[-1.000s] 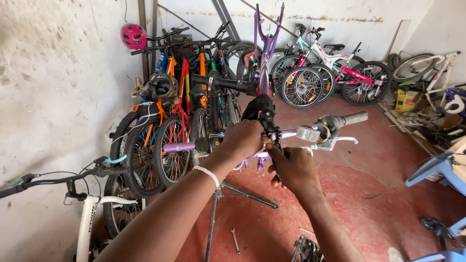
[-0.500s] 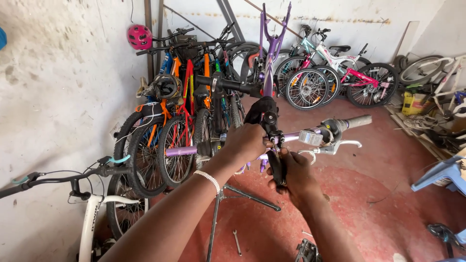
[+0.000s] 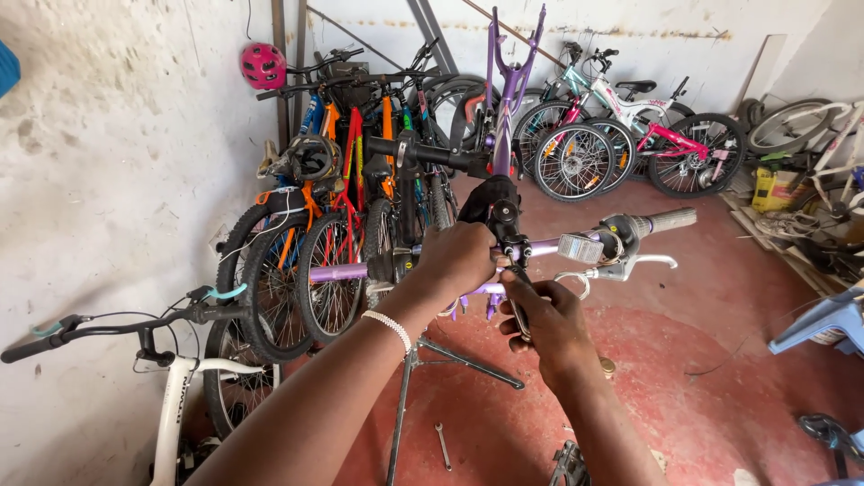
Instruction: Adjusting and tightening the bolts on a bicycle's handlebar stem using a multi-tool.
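Note:
A purple bicycle frame (image 3: 515, 85) hangs upside down on a repair stand (image 3: 402, 396), its fork legs pointing up. My left hand (image 3: 461, 256) grips the purple handlebar (image 3: 544, 245) beside the black stem (image 3: 500, 212). My right hand (image 3: 549, 319) sits just below the stem, closed around a dark tool handle (image 3: 519, 299) that points up at the stem clamp. A grey grip (image 3: 664, 220) and a silver brake lever (image 3: 630, 263) stick out to the right.
Several bicycles (image 3: 342, 207) lean against the left wall, a pink helmet (image 3: 262, 65) on top. More bikes (image 3: 630, 126) stand at the back. A white bike (image 3: 171, 396) is near left. A wrench (image 3: 443, 445) lies on the red floor; a blue chair (image 3: 823, 319) is right.
My view has shifted slightly. My right hand has moved down a little under the stem with the tool; my left hand keeps its hold on the handlebar.

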